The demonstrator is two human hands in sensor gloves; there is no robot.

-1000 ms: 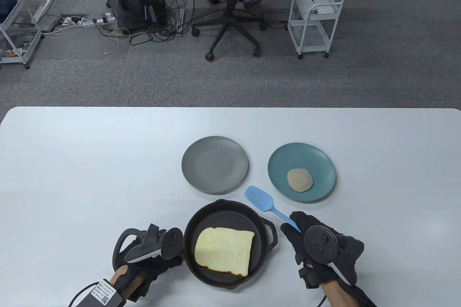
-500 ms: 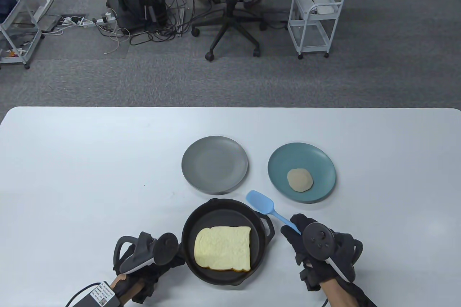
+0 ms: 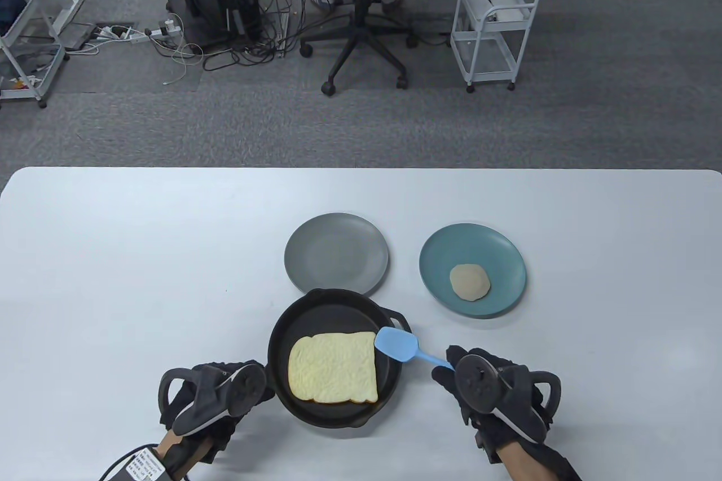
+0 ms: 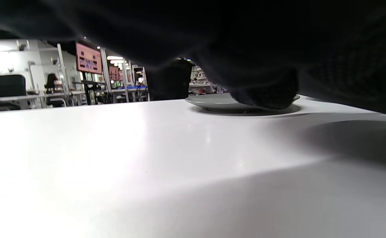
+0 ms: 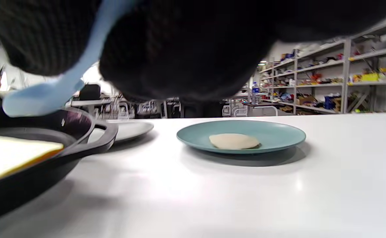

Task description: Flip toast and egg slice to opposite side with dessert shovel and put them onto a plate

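Note:
A pale toast slice [image 3: 333, 368] lies in the black cast-iron pan [image 3: 280, 334] at the table's near middle. My left hand [image 3: 254, 391] is at the pan's left side, where the handle is hidden beneath it, and it appears to grip that handle. My right hand [image 3: 451, 375] grips the handle of the blue dessert shovel [image 3: 396, 344]. The shovel's blade sits over the toast's far right corner, above the pan's rim. The round egg slice [image 3: 469, 282] lies on the teal plate [image 3: 496, 252]. In the right wrist view, the shovel [image 5: 41, 99] hovers over the pan [image 5: 90, 132] and toast [image 5: 11, 155].
An empty grey plate [image 3: 336, 252] stands just beyond the pan, whose far rim overlaps the plate's near edge in the table view. The teal plate stands to its right. Off the table's far edge are an office chair [image 3: 361, 7] and a white cart [image 3: 496, 24].
The pan with the toast has shifted left and away, up to the grey plate. My right hand has swung the shovel's blade left, from beside the pan to over the toast's corner.

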